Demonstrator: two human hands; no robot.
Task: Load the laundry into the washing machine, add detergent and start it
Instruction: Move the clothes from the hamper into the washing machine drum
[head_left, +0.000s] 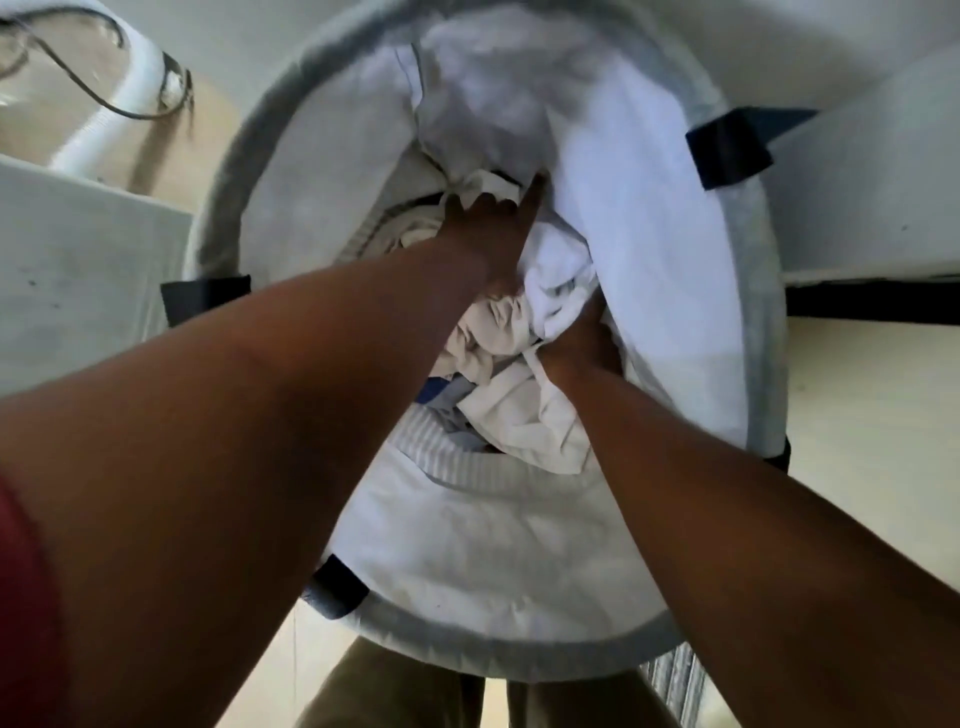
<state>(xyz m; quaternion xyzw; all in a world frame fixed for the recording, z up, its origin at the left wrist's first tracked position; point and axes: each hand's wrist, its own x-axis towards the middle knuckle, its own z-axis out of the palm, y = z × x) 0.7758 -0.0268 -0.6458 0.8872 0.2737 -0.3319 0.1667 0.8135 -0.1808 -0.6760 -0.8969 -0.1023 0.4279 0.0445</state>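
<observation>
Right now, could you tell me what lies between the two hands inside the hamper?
In the head view, bunched white laundry fills the gap between left hand and right hand.

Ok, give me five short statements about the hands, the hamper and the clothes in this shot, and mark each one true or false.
1. Both hands reach down inside the laundry hamper. True.
2. The hamper is empty. False: a pile of clothes, white, beige and some blue, lies at its bottom.
3. The right hand is buried in white fabric. True; its fingers are hidden, so its grip cannot be confirmed.
4. The left hand holds a detergent bottle. False: no bottle shows; it lies on the clothes with a finger stretched forward.
5. The hamper's rim is bright red. False: the rim is grey, with dark straps on it.
</observation>
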